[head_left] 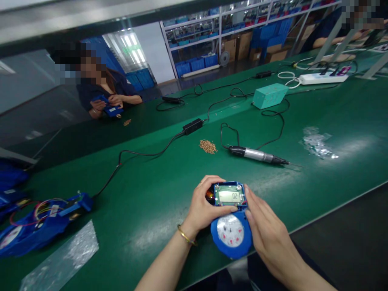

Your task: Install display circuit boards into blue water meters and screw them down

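1. Location: the blue meter is at the near edge of the green bench, between both hands. Whether the bench bears its weight cannot be told.
2. Left hand: gripping the meter's upper housing from the left, thumb across its near edge.
3. Right hand: fingers extended, laid along the meter's right side, not wrapped around it.
4. Handling: judged stiff and moderately heavy; the smooth casing may slip. The exposed circuit board and display appear fragile.
5. Hold: best taken by the blue side walls or round dial body, with fingertips off the board.
6. Containers: a clear plastic bag lies near left; contents, if any, not identifiable. Far off, blue crates stand by the rack and cardboard boxes beside them; contents not visible.
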